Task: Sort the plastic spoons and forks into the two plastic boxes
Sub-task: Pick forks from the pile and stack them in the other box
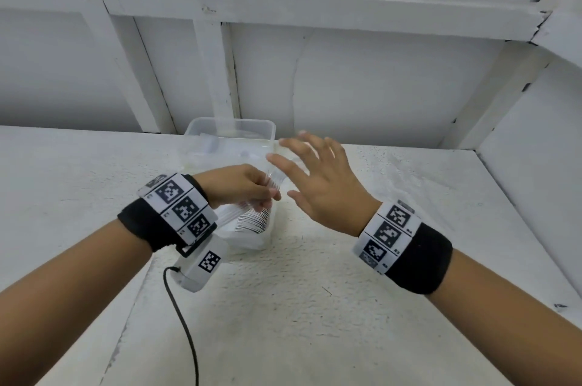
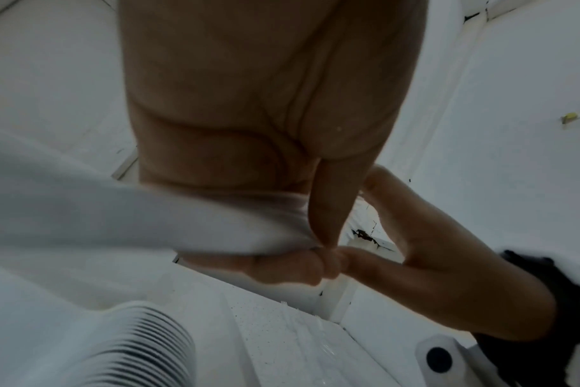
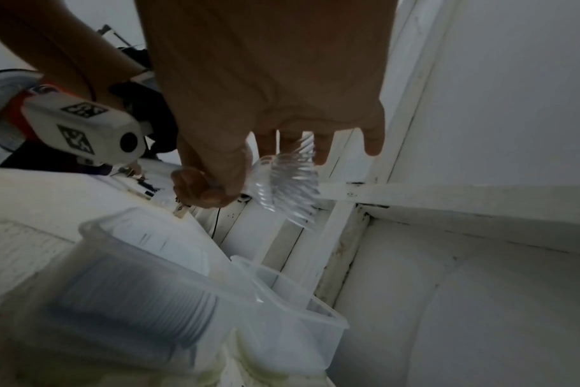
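My left hand [image 1: 267, 193] grips a bundle of clear plastic forks [image 1: 274, 179] by the handles, tines pointing away and up. The right wrist view shows the fanned fork heads [image 3: 288, 183]. In the left wrist view the white handles [image 2: 149, 217] run under my curled left fingers [image 2: 282, 269]. My right hand [image 1: 285, 174] hovers open beside the fork heads, fingers spread, thumb close to my left fingertips. A clear box [image 1: 248, 237] under my hands holds a stack of spoons [image 1: 255, 221]. A second clear box [image 1: 230, 127] stands behind it by the wall.
Everything sits on a white rough-textured shelf [image 1: 346, 307] with a white framed wall [image 1: 378, 86] at the back and a side wall on the right. A black cable [image 1: 185, 332] hangs from my left wrist camera toward the front edge.
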A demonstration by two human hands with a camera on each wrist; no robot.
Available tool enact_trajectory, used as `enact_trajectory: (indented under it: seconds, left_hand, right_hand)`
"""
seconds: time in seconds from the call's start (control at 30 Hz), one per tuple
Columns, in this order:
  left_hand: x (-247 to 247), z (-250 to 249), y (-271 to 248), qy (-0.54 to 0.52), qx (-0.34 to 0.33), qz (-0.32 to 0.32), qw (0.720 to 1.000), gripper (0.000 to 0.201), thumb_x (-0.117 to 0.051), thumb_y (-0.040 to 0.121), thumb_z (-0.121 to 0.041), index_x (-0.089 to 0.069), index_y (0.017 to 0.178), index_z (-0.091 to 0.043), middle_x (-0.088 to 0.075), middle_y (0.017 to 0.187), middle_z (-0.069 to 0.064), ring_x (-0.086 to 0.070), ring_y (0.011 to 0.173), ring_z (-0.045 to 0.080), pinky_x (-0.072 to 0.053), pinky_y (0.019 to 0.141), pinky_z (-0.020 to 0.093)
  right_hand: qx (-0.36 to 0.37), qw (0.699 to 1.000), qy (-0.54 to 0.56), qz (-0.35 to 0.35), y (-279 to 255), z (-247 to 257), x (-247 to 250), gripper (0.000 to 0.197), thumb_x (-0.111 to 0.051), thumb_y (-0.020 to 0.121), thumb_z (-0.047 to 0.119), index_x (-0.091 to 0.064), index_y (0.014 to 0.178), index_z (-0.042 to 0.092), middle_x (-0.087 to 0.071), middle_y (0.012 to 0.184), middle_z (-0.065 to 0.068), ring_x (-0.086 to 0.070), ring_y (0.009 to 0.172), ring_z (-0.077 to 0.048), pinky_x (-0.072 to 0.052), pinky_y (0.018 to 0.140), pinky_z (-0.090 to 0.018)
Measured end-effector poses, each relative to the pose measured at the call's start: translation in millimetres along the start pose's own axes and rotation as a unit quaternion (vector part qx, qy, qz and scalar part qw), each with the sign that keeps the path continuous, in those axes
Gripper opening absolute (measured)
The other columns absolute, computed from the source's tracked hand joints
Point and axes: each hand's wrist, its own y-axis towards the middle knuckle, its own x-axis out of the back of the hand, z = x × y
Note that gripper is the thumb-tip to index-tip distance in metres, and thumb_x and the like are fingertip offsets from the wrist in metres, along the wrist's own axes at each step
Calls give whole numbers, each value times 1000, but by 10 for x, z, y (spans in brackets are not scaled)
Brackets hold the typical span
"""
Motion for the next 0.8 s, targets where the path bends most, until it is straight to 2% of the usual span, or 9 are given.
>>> enact_trajectory:
  seconds: [0.13,0.2,0.27,0.3,0.4,0.57,0.63,0.7,0.8]
  left_hand:
    - [126,-14,15,33,5,19,999,17,-53,94,-18,-64,82,-18,-63,77,-2,-56,65,7,-43,66,15]
    - [200,5,34,58,12,26,998,18,-53,94,-21,-63,80,-21,-63,78,-3,-55,63,5,-42,71,20]
    - [282,29,58,88,18,35,995,16,-52,95,-22,-64,85,-20,-60,74,-6,-55,62,4,-41,73,21]
    - [321,36,74,104,21,37,994,16,-51,95,-22,-64,86,-19,-59,72,-7,-54,61,3,-41,70,16]
    - [437,57,126,138,29,24,990,19,-49,94,-18,-64,83,-18,-55,66,-8,-51,58,3,-37,57,8]
    - [601,108,234,132,34,-9,991,17,-51,88,-19,-64,84,-8,-52,64,-4,-47,59,11,-39,62,17]
    - [682,125,285,137,28,-14,990,30,-50,77,-32,-65,87,-8,-52,64,-5,-47,59,11,-40,62,18]
    - [769,150,334,148,21,-15,989,35,-42,67,-35,-63,85,-14,-52,64,-6,-48,61,12,-40,60,16]
    - [905,195,409,164,24,-4,986,36,-39,65,-35,-62,88,-19,-54,65,-8,-50,61,10,-39,59,14]
  right_hand:
    - [59,994,-90,26,170,-35,-136,55,-73,76,29,-52,125,17,-61,119,-1,-54,116,-27,-39,93,-58]
    - [69,994,-87,21,253,-65,-198,53,-72,77,23,-48,123,16,-64,109,0,-62,99,-24,-43,89,-53]
    - [83,995,-48,29,336,-80,-265,53,-71,78,19,-46,124,12,-64,101,-4,-63,81,-24,-48,76,-45]
    - [91,995,-27,34,381,-87,-299,51,-68,79,18,-46,124,10,-64,98,-6,-62,73,-24,-49,67,-40]
    - [111,993,-1,49,498,-141,-397,43,-65,82,18,-50,121,6,-63,92,-9,-59,59,-24,-42,49,-31]
    - [111,991,-3,72,705,-227,-588,45,-73,76,15,-45,112,10,-60,79,-3,-55,47,-19,-28,47,-25]
    - [99,990,19,100,788,-260,-667,45,-74,76,13,-44,110,11,-59,77,-3,-51,44,-21,-25,43,-24]
    - [65,982,101,146,869,-266,-707,37,-66,83,11,-45,114,10,-58,85,-8,-52,46,-28,-35,37,-28]
    - [-14,951,212,224,1012,-281,-750,30,-43,98,19,-46,127,9,-55,108,-13,-58,77,-38,-49,66,-46]
